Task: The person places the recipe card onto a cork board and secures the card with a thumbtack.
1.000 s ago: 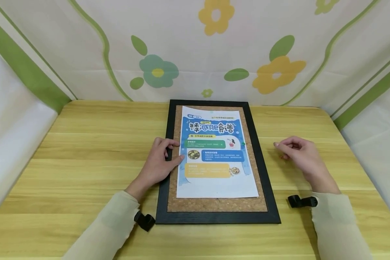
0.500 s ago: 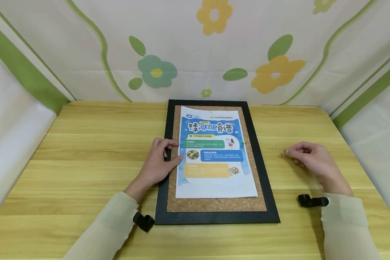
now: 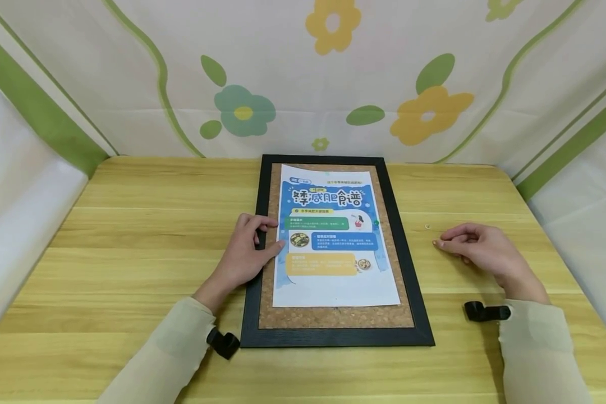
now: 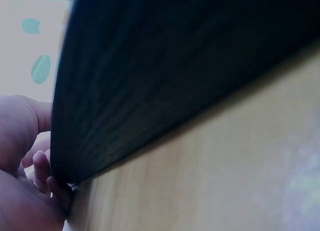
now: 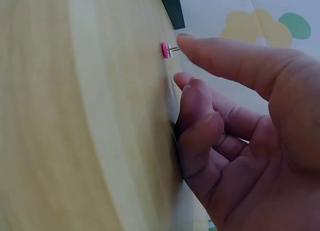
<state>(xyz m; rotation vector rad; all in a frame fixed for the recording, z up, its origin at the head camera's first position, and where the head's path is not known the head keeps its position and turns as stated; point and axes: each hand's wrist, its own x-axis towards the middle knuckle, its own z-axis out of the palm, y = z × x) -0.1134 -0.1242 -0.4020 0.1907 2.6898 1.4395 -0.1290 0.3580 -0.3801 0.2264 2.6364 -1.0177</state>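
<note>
A printed poster (image 3: 333, 292) lies on a cork board (image 3: 303, 320) with a black frame (image 3: 335, 338). My left hand (image 3: 242, 249) rests across the frame's left side, its thumb and forefinger touching the poster's left edge. At the poster's right edge sits a green thumbtack (image 3: 376, 223). To the right of the board, my right hand (image 3: 480, 247) hovers low with thumb and fingers apart. Close to its thumb tip is a pink thumbtack (image 5: 165, 50), lying point-up on the table. Just beyond lies a pale thumbtack (image 3: 427, 226).
The wooden table (image 3: 146, 252) extends on both sides of the board. A flowered cloth (image 3: 293, 67) hangs behind it. Each sleeve carries a black wrist camera, one left (image 3: 224, 343) and one right (image 3: 486, 311).
My right hand has shifted right, which bares the two tacks on the table, then edged slightly left to the nearer one. My left hand stays at the frame.
</note>
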